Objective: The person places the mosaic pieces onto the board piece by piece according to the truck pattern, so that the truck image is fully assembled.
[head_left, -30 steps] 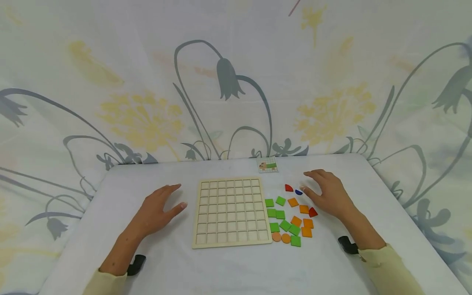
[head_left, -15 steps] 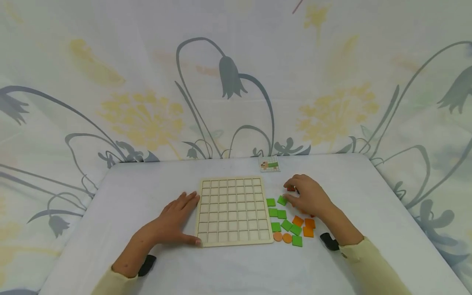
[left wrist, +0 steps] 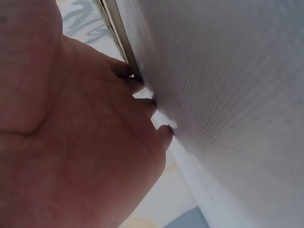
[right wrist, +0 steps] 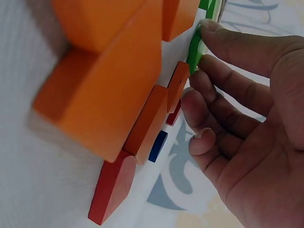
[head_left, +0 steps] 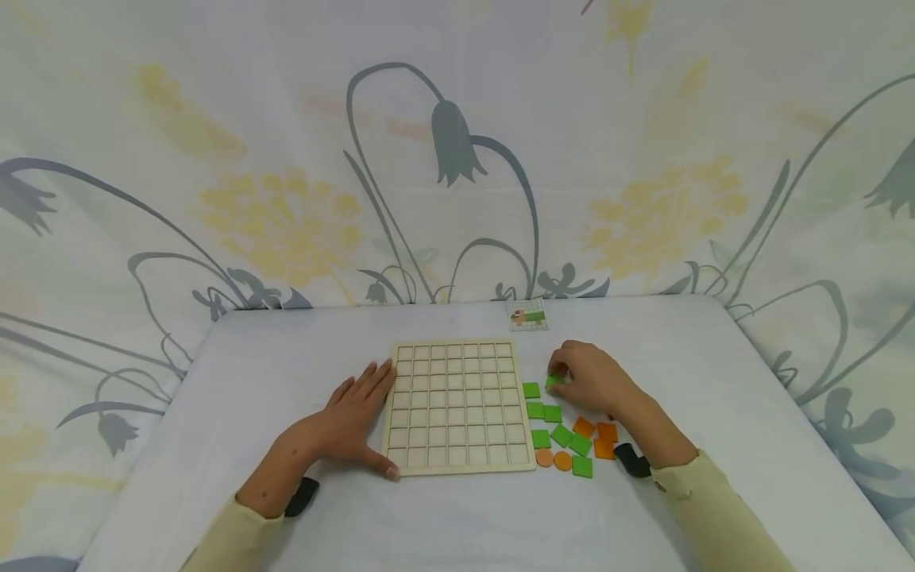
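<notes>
A square wooden board (head_left: 457,472) with a grid of recessed cells lies flat on the table. At its left edge rests my left hand (head_left: 350,421), fingers extended along the upper side and thumb at the lower left corner. In the left wrist view those fingertips (left wrist: 164,135) meet the tabletop beside the board's rim. My right hand (head_left: 593,377) is right of the board and pinches a green square tile (right wrist: 194,50) between thumb and index finger. Its other fingers curl loosely over a red piece (right wrist: 111,187), a blue piece (right wrist: 158,146) and orange tiles (right wrist: 149,123), mostly hidden in the head view.
Several green square tiles (head_left: 561,435) lie along the board's right edge. Two orange discs (head_left: 562,461) are near its lower right corner, with orange squares (head_left: 604,449) farther right. A small picture card (head_left: 527,315) lies behind, near the patterned backdrop (head_left: 457,222).
My left hand has moved right to the board's edge. My right hand has come down leftward over the pieces, and its thumb and index finger have closed on a green tile.
</notes>
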A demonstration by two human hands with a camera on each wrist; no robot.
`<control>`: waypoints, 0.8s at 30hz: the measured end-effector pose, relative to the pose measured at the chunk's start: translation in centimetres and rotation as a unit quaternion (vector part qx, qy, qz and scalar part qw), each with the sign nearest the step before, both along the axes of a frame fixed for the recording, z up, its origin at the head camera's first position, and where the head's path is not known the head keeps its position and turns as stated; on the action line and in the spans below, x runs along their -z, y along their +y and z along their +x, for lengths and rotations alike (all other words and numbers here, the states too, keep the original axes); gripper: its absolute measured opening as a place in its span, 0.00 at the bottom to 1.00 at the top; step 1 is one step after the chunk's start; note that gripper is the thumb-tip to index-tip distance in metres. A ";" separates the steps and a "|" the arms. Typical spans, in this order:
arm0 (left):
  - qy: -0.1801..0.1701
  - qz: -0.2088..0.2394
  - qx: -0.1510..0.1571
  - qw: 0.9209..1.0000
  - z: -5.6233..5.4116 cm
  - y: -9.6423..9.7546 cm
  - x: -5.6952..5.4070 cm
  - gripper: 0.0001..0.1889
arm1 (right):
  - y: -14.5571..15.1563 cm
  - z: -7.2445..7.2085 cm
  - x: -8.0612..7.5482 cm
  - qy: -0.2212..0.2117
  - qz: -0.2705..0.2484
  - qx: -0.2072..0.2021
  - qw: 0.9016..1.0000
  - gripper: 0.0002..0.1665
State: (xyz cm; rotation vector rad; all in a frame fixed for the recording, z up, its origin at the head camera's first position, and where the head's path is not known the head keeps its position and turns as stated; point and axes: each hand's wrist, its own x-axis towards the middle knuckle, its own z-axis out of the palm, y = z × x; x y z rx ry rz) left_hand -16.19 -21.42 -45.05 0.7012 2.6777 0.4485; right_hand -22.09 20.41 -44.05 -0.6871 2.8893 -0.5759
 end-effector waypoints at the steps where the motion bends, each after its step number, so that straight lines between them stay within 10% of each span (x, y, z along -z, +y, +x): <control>1: 0.001 0.000 0.001 1.000 0.0 0.0 0.0 0.80 | 0.0 0.0 0.0 0.001 -0.003 -0.002 1.000 0.09; 24: 0.004 0.016 0.010 1.000 0.3 0.1 0.0 0.79 | -2.6 2.1 0.1 -0.075 -0.187 -0.027 0.979 0.06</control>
